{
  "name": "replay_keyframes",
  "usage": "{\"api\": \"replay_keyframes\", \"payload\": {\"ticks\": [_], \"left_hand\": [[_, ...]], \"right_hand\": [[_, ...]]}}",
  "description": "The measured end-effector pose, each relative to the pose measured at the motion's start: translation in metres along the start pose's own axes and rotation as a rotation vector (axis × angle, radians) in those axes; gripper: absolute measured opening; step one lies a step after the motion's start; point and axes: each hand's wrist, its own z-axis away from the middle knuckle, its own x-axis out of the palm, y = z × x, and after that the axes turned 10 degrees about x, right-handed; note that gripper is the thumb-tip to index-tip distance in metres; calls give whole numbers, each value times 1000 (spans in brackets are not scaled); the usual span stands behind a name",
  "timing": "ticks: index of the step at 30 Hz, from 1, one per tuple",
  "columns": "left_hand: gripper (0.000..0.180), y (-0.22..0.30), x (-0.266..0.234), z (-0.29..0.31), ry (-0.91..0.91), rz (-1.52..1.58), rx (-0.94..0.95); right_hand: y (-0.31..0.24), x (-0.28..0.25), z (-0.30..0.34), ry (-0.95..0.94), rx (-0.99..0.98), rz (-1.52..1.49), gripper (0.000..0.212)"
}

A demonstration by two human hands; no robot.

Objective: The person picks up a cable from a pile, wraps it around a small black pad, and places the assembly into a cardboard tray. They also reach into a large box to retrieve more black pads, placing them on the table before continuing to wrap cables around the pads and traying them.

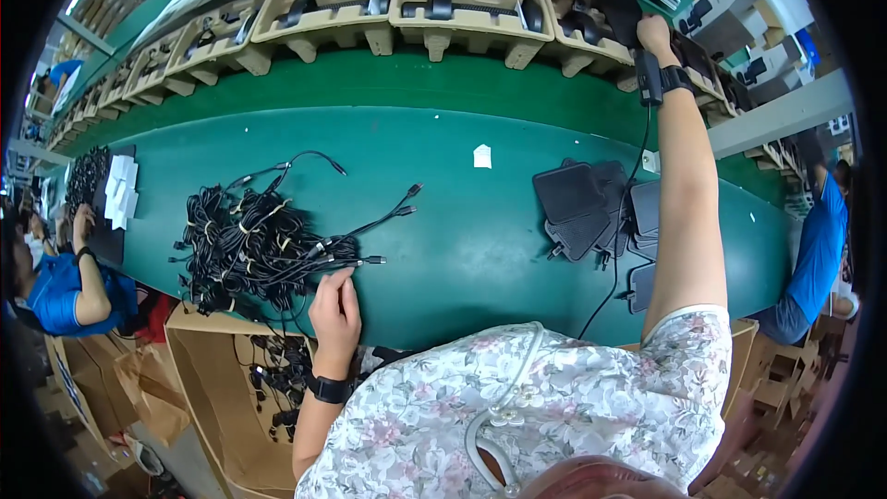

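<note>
My right hand reaches to the tray row at the back right, its fingers closed on the edge of a black flat plate over a tray. A black box-shaped device sits at that wrist, and a thin black cord hangs from it to the table. My left hand is by the near edge of a heap of tied black cables, fingers drawn together beside the loose plug ends. Whether a cable is between those fingers is hidden. Several black square plates lie piled right of the middle.
Molded cardboard trays holding black parts line the raised back shelf. Below the table's front edge stands an open carton with more cables. A white paper scrap lies mid-table. People in blue sit left and right.
</note>
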Motion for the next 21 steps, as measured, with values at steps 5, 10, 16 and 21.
{"api": "replay_keyframes", "payload": {"ticks": [5,10,16,21], "left_hand": [[15,1,2,6,-20,54,-147],[15,-2,1,5,-23,64,-177],[16,-3,0,2,-31,45,-109],[15,-5,0,4,-42,16,-122]], "right_hand": [[-16,-19,3,-141,32,52,19],[-24,-31,13,-177,282,18,23],[2,-15,4,-214,130,122,22],[-30,-27,19,-223,407,-170,33]]}}
